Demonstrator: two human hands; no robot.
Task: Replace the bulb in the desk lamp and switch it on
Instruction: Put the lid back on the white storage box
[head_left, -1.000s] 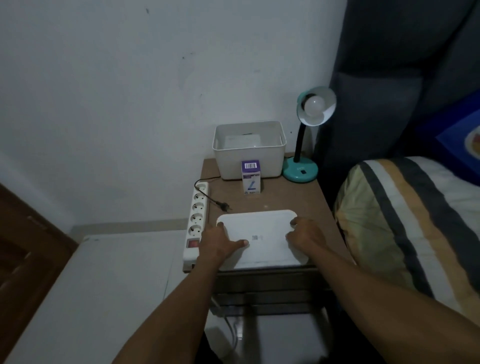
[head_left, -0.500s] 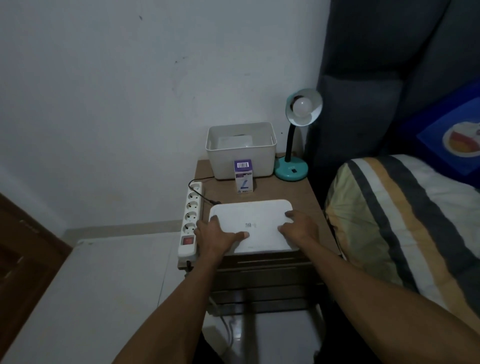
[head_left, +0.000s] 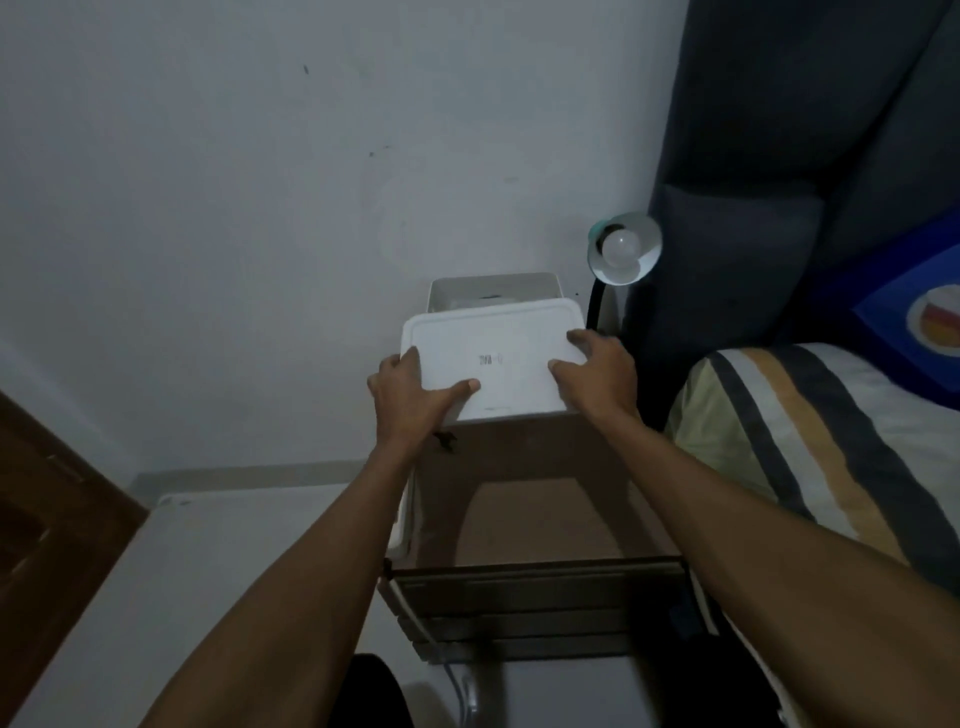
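A teal desk lamp (head_left: 623, 248) stands at the back right of the wooden bedside table (head_left: 540, 499), its shade facing me with a white bulb (head_left: 619, 246) in it, unlit. Both hands hold a flat white lid (head_left: 493, 358) lifted over the white bin (head_left: 493, 288) at the back of the table. My left hand (head_left: 415, 397) grips the lid's left edge, my right hand (head_left: 597, 371) its right edge. The lid hides the small bulb box and most of the bin.
A white power strip (head_left: 404, 525) lies along the table's left edge, mostly behind my left arm. A bed with a striped cover (head_left: 810, 457) and dark headboard (head_left: 810, 156) is close on the right. White wall behind; a brown door (head_left: 47, 493) at far left.
Both hands have lifted the white lid off the front of the table and carried it back and up over the bin. The bulb box is now hidden behind it.
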